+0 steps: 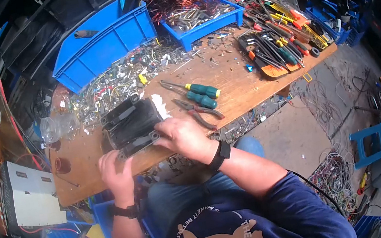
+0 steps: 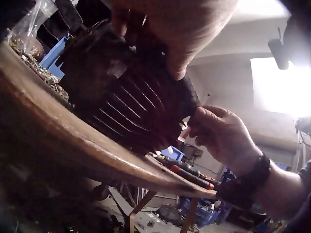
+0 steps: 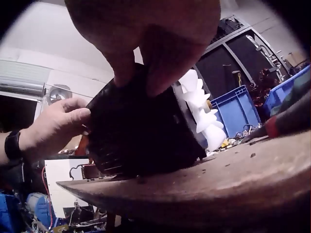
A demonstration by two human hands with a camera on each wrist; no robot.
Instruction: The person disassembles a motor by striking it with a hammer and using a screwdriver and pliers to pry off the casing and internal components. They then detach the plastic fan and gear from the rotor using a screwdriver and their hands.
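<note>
A black ribbed housing [image 1: 131, 123] stands near the table's front edge; its parallel fins [image 2: 129, 109] show in the left wrist view. White curved blades [image 3: 201, 109] stick out from its right side. The right hand [image 1: 184, 137] grips the housing's near right corner, thumb and fingers pinching its edge. At the near left corner, the left hand [image 1: 118, 175] holds the edge, its thumb apart from the fingers. Right of the housing lie pliers with dark red handles [image 1: 204, 118] and two green-handled screwdrivers [image 1: 203, 90]. The housing's underside is hidden in the head view.
A large blue bin [image 1: 105, 45] and a blue tray [image 1: 208, 26] of metal pieces stand at the back of the wooden table [image 1: 239, 79]. Small scraps spread before them. Many tools and an open tool case [image 1: 271, 52] lie at the right; a blue stool [image 1: 372, 143] stands beyond.
</note>
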